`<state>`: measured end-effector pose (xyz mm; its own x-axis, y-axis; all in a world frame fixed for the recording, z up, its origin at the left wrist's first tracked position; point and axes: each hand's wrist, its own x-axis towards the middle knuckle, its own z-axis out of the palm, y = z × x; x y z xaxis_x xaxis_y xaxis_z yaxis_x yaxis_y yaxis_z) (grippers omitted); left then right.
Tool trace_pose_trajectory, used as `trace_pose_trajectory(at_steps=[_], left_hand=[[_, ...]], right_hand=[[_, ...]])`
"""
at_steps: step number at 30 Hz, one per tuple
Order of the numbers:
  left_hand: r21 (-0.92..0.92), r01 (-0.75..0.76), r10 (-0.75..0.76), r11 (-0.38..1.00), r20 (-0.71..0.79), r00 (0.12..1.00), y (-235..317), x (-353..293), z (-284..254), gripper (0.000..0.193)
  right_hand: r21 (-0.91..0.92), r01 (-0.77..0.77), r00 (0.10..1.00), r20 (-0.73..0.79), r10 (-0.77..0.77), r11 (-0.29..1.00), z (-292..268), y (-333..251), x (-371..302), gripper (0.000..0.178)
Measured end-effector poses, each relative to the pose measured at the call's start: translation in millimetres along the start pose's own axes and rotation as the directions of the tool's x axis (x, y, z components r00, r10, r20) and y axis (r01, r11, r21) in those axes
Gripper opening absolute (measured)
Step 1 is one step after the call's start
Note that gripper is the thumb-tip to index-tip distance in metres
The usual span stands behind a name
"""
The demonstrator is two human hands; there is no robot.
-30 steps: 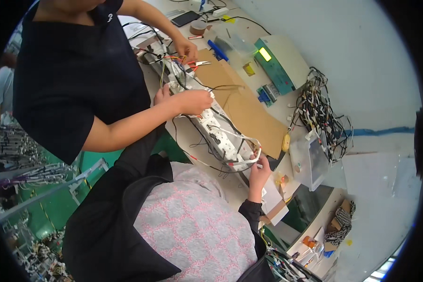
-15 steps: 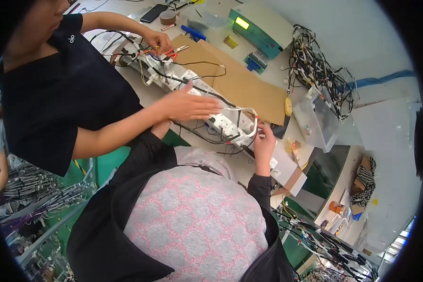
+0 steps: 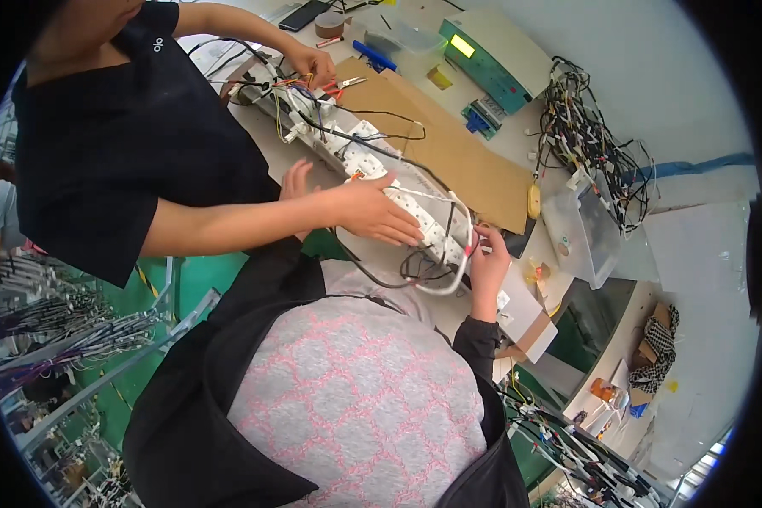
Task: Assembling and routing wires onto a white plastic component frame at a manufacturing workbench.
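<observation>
A white wiring fixture (image 3: pixel 411 206) with white connector blocks runs diagonally across the bench. Along it lies a wire harness (image 3: pixel 468 222), black with a white-wrapped loop at the right end. My right hand (image 3: pixel 488 264) pinches the harness at that loop, near a red mark. My left hand (image 3: pixel 296 179) is partly hidden behind a co-worker's forearm; its fingers are raised and apart, beside the fixture, with nothing seen in them. The co-worker's flat hand (image 3: pixel 379 212) lies over the middle of the fixture, and their other hand (image 3: pixel 311 64) is at the coloured wires at the far left end.
Behind the fixture lies a brown cardboard sheet (image 3: pixel 457 148), with red-handled pliers (image 3: pixel 344 86) at its left. A green tester box (image 3: pixel 487 66) with a lit screen stands farther back. At the right are a clear plastic bin (image 3: pixel 580 233) and a tangle of black cables (image 3: pixel 580 118).
My left hand's fingers have come up into view behind the co-worker's forearm. The co-worker's flat hand has slid right and nearer. The harness loop hangs lower at my right hand. The whole view has shifted slightly.
</observation>
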<state>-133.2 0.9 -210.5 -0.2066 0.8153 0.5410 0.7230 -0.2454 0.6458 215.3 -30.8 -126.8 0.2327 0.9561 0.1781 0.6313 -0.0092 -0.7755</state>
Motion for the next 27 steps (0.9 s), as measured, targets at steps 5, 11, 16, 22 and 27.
trace_pose_trajectory(at_steps=[5,11,16,22,27], left_hand=[[0.222,-0.242,0.233,0.945,0.065,0.970,10,24,-18,0.050],[0.238,-0.453,0.417,0.859,0.187,0.890,-13,28,4,0.049],[0.056,-0.632,0.584,0.773,0.326,0.743,-23,52,25,0.050],[-0.006,-0.978,0.640,0.209,0.757,0.132,89,126,-44,0.054],[-0.221,-0.847,0.506,0.484,0.860,0.065,38,108,-24,0.048]], right_hand=[[-0.018,-0.006,1.000,0.017,0.007,1.000,-1,-4,-1,0.018],[-0.005,0.007,1.000,-0.002,-0.007,1.000,0,-2,-3,0.018],[-0.014,0.018,1.000,0.008,-0.018,1.000,0,-3,-1,0.018],[-0.045,-0.037,0.999,-0.008,0.037,0.998,-3,3,-2,0.014],[-0.099,-0.052,0.996,0.067,0.059,0.994,-6,5,5,0.015]])
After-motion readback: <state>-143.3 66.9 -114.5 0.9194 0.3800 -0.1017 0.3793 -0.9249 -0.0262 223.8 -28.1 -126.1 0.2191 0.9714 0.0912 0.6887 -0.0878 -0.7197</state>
